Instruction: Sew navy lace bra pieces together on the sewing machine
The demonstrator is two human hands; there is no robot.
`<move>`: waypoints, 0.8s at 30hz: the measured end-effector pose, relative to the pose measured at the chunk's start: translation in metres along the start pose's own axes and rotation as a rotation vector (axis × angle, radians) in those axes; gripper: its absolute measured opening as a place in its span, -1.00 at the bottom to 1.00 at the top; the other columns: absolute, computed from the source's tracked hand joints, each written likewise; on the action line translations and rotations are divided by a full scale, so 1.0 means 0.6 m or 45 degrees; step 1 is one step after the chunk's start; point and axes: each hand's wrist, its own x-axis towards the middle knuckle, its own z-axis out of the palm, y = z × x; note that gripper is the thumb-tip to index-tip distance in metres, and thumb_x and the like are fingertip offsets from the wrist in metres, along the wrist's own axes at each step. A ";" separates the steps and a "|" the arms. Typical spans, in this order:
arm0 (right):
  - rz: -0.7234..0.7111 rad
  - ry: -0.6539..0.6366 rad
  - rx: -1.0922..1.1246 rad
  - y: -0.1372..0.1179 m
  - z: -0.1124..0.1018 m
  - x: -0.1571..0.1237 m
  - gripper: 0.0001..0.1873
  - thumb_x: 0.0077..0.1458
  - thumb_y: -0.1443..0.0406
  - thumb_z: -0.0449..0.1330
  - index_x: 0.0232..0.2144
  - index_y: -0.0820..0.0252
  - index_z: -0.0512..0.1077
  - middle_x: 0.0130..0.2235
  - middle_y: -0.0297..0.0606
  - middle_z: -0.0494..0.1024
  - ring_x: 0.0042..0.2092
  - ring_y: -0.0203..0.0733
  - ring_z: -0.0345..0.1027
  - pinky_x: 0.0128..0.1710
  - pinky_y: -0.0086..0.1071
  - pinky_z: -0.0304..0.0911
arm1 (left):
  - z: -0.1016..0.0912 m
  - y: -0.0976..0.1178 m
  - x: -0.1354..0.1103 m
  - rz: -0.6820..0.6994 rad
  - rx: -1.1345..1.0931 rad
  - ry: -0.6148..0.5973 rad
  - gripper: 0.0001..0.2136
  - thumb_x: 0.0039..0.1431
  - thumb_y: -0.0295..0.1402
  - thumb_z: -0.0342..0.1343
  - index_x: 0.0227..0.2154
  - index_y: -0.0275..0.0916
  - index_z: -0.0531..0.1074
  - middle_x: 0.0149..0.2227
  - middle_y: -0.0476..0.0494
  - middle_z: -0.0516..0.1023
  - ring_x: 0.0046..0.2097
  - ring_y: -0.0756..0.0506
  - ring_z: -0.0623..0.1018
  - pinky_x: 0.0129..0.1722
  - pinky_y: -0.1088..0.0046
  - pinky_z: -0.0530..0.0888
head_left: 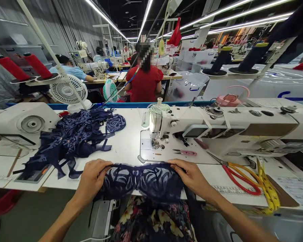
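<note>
Left hand and right hand each pinch an upper corner of the navy bra, stretched at the table's front edge. Apparent step: checking; next move calls for even tension.

The white table carries a sewing machine, a navy lace pile, pink snips, scissors and a yellow tape measure.

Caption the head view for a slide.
Left hand and right hand hold a navy lace garment before a sewing machine.
</note>
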 end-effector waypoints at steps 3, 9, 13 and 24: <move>-0.201 0.124 -0.092 0.010 0.005 0.008 -0.71 0.28 0.33 0.00 -0.10 0.07 0.50 -0.19 -0.23 0.60 -0.16 -0.17 0.50 -0.19 -0.34 0.43 | 0.017 -0.011 0.015 0.118 0.087 0.164 -0.80 0.31 -0.41 -0.03 -0.18 -0.14 0.50 -0.28 -0.04 0.59 -0.19 -0.10 0.54 0.04 0.19 0.30; -0.302 0.216 -0.186 0.029 0.009 0.021 -0.67 0.26 0.43 0.01 -0.06 0.04 0.47 -0.21 -0.26 0.60 -0.19 -0.21 0.50 -0.23 -0.37 0.46 | 0.048 -0.028 0.029 0.099 0.066 0.196 -0.77 0.30 -0.48 -0.03 -0.15 -0.12 0.51 -0.26 -0.03 0.59 -0.22 -0.05 0.55 0.15 0.10 0.23; -0.333 0.247 -0.217 0.039 0.006 0.027 -0.66 0.24 0.43 0.03 -0.05 0.01 0.47 -0.18 -0.29 0.60 -0.16 -0.20 0.51 -0.20 -0.36 0.47 | 0.053 -0.030 0.037 0.012 -0.044 0.177 -0.78 0.30 -0.44 -0.01 -0.15 -0.11 0.51 -0.24 -0.02 0.62 -0.20 -0.06 0.57 0.21 0.06 0.17; -0.178 0.303 -0.345 0.096 -0.014 0.016 -0.73 0.20 0.23 0.10 -0.07 -0.08 0.48 -0.16 -0.35 0.62 -0.19 -0.10 0.55 -0.18 -0.26 0.51 | 0.030 -0.007 0.074 -0.536 -0.678 -0.339 -0.79 0.24 -0.26 0.02 -0.32 -0.24 0.51 -0.35 -0.05 0.54 -0.26 -0.07 0.49 -0.24 0.49 0.39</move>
